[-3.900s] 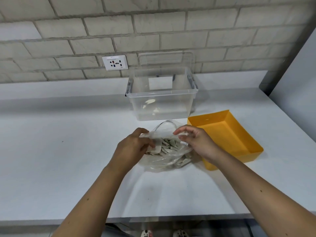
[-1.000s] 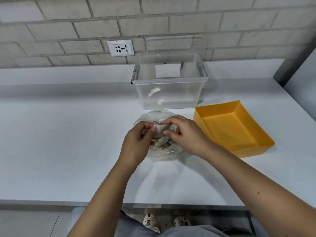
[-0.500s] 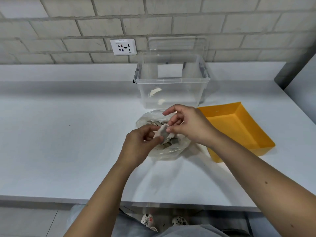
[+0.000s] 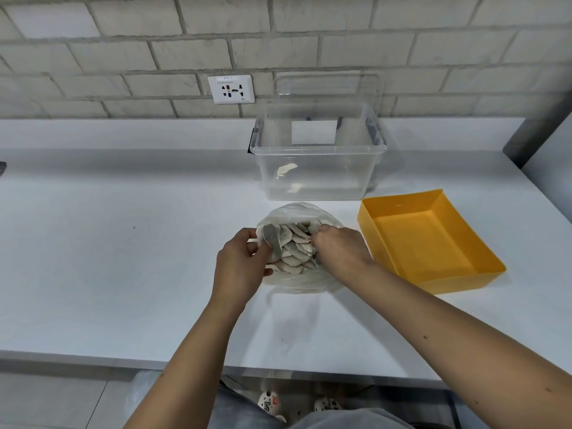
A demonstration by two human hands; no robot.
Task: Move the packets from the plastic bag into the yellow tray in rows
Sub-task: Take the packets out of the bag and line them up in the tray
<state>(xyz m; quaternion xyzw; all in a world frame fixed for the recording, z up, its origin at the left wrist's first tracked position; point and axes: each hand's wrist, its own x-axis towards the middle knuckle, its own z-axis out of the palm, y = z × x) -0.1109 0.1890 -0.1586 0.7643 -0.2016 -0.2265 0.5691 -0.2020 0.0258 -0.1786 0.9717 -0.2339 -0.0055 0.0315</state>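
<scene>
A pale brick wall (image 4: pixel 123 41) with a socket (image 4: pixel 231 89) backs a white table (image 4: pixel 108 243), and the work sits at its middle. My left hand (image 4: pixel 240 264) has its thumb and fingers curled on the left lip of the plastic bag (image 4: pixel 301 286), pinching the film, with what looks like one grey packet caught against it. My right hand (image 4: pixel 339 253) is curled down at the bag's right side, knuckles up. Its tips are buried among the contents, so I cannot tell whether it has one pinched or only grips the film. Between the two hands the bag's mouth is spread open, and the packets (image 4: pixel 294 247) lie inside in a loose, overlapping heap, small, flat and pale. I judge them very light and a little floppy, like thin sachets that slide over one another. I would take one by a flat edge between thumb and forefinger rather than scoop, since a fistful would come out in a jumble and spoil the rows. The film is soft and will lift with any pull, so the left hand should hold it down. The yellow tray (image 4: pixel 464 281) stands just right of the bag, its floor bare. A clear bin (image 4: pixel 318 168) stands beyond the bag, near the wall.
</scene>
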